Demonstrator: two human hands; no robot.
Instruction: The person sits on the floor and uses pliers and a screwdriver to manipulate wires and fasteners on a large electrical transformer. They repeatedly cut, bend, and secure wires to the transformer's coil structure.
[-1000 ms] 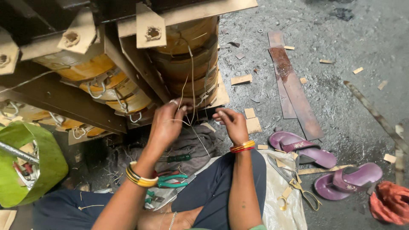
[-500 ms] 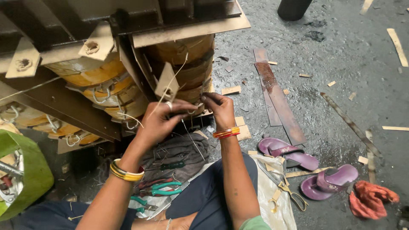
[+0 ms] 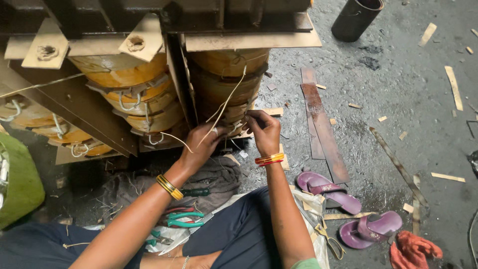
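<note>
Both hands are working together low on the wound coil (image 3: 226, 84). Left hand (image 3: 201, 149) is pinching a pale cord (image 3: 226, 102), fingers closed on it; right hand (image 3: 264, 130), just beside at three o'clock, is closing its fingertips on the cord's lower end against the coil. From the left hand the cord is running toward one o'clock, its long axis slanting up across the coil. Nearer, at six o'clock, pliers (image 3: 184, 219) are lying on a grey cloth (image 3: 219, 177). Farther right, purple sandals (image 3: 343, 209) and a rusty strip (image 3: 321, 127) are resting on the floor.
</note>
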